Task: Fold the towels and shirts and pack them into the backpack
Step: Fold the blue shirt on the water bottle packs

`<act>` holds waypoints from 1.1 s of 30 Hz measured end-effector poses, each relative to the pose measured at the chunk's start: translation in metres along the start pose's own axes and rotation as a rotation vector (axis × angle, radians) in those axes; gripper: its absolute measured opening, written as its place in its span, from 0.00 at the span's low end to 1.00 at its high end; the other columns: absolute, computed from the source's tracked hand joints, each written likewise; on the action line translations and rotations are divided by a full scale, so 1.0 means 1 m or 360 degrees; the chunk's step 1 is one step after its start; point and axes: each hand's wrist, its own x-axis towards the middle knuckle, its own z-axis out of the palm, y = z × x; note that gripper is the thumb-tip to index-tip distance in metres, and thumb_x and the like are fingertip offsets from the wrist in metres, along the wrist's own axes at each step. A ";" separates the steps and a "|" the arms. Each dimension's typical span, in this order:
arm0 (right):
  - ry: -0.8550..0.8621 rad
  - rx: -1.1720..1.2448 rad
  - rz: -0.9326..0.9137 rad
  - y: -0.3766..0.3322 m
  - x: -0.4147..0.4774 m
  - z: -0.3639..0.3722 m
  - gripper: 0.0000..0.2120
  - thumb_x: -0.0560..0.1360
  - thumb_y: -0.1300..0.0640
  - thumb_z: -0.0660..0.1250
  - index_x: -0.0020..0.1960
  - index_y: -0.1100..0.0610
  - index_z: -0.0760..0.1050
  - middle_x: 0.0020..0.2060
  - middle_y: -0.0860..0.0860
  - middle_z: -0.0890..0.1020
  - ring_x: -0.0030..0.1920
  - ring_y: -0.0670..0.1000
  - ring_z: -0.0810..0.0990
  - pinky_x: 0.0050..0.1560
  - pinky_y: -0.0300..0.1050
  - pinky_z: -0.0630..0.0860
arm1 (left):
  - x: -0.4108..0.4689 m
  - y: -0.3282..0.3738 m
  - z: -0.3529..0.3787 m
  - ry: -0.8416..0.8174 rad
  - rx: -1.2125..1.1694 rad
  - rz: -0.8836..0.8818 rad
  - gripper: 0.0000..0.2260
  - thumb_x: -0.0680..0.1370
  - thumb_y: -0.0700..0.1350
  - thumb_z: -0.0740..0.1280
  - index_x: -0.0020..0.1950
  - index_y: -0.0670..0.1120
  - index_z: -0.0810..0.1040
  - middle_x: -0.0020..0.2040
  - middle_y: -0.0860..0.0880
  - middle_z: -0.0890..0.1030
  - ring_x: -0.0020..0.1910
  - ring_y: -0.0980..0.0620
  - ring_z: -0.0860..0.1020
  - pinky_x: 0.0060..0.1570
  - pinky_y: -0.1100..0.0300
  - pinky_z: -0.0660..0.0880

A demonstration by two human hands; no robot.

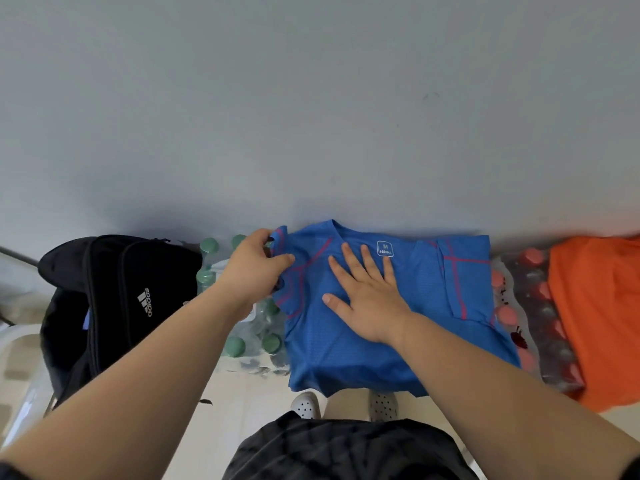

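We see a blue shirt (381, 341) of matt mesh-textured cloth, a matt black fabric backpack (114, 292), and glossy plastic-wrapped bottles (256, 334).

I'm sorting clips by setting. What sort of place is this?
Probably a storeroom or home corner: the blue shirt lies on shrink-wrapped bottle packs against a bare wall, not a table.

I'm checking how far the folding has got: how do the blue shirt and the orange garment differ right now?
The blue shirt lies spread in the middle with one sleeve folded in; the orange garment lies off to the right, draped over the edge. Both hands work the blue shirt, the left hand pinching its sleeve, the right hand pressing flat; nobody touches the orange garment. Both rest on packs of bottles.
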 end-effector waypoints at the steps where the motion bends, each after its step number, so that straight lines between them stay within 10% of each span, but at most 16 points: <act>1: 0.0018 0.0059 -0.0015 0.003 -0.002 -0.003 0.35 0.80 0.32 0.43 0.81 0.44 0.37 0.79 0.45 0.31 0.78 0.52 0.27 0.76 0.61 0.30 | 0.000 0.005 0.009 0.0054 0.0098 0.0063 0.10 0.73 0.42 0.69 0.53 0.48 0.77 0.46 0.39 0.82 0.37 0.46 0.78 0.36 0.52 0.74; 6: 0.0210 0.0100 0.0065 0.025 -0.022 -0.014 0.36 0.80 0.33 0.44 0.82 0.49 0.45 0.81 0.48 0.38 0.79 0.53 0.31 0.78 0.59 0.32 | 0.002 0.027 0.064 0.0126 0.0537 0.0218 0.09 0.77 0.42 0.67 0.55 0.49 0.71 0.40 0.50 0.78 0.43 0.46 0.79 0.32 0.62 0.70; 11: 0.0327 0.0066 0.0169 0.062 -0.046 -0.029 0.42 0.74 0.30 0.37 0.81 0.48 0.55 0.82 0.49 0.48 0.81 0.54 0.40 0.79 0.59 0.38 | 0.003 0.025 0.099 -0.0116 0.0532 -0.0059 0.21 0.77 0.51 0.64 0.69 0.50 0.67 0.48 0.47 0.81 0.42 0.45 0.82 0.37 0.51 0.82; 18: 0.1058 0.0174 0.0585 0.144 -0.049 -0.050 0.23 0.76 0.43 0.56 0.59 0.55 0.81 0.56 0.56 0.81 0.56 0.63 0.78 0.58 0.57 0.76 | 0.021 0.030 0.071 0.0384 0.0609 0.0247 0.10 0.78 0.42 0.64 0.58 0.48 0.77 0.43 0.49 0.80 0.37 0.51 0.78 0.34 0.59 0.73; 25: 0.0472 0.0250 0.1118 0.189 -0.031 -0.071 0.27 0.73 0.34 0.63 0.57 0.54 0.80 0.57 0.57 0.82 0.59 0.65 0.77 0.57 0.56 0.77 | 0.048 0.024 0.049 0.0280 0.0672 -0.0019 0.30 0.72 0.49 0.76 0.71 0.44 0.72 0.67 0.46 0.76 0.62 0.44 0.76 0.54 0.55 0.72; 29: 0.0355 0.0440 0.1126 0.189 -0.020 -0.072 0.30 0.67 0.30 0.67 0.57 0.52 0.81 0.55 0.55 0.83 0.57 0.61 0.80 0.56 0.53 0.79 | 0.055 0.019 0.054 0.0131 0.0456 -0.0167 0.29 0.68 0.43 0.80 0.67 0.43 0.76 0.58 0.46 0.79 0.55 0.45 0.78 0.55 0.53 0.77; 33: 0.0642 0.0570 0.1062 0.185 -0.023 -0.070 0.10 0.69 0.44 0.74 0.45 0.48 0.80 0.50 0.52 0.84 0.54 0.60 0.80 0.55 0.52 0.78 | 0.056 0.015 0.054 0.0164 0.0604 -0.0112 0.22 0.67 0.42 0.79 0.59 0.47 0.79 0.53 0.47 0.82 0.51 0.45 0.80 0.52 0.50 0.80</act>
